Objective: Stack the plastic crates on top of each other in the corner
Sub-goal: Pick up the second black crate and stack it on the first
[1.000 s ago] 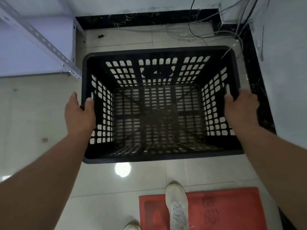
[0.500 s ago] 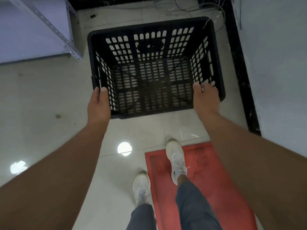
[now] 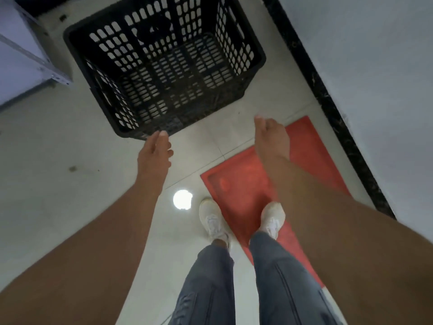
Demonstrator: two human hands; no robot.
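A black perforated plastic crate [image 3: 256, 55] stands on the tiled floor near the room's corner, empty inside. My left hand [image 3: 154, 153] hovers just below the crate's near-left corner, fingers relaxed, holding nothing. My right hand [image 3: 270, 137] hangs free to the right of the crate's near edge, loosely curled and empty. Neither hand grips the crate. No second crate is in view.
A red flat mat [image 3: 239, 184] lies on the floor under my right foot. A metal shelf frame [image 3: 46, 64] stands at the upper left. The white wall with a black skirting [image 3: 328, 102] runs along the right.
Both hands have let go of the crate and drawn back toward me. The crate now rests on the floor, and my view has pulled away and turned.
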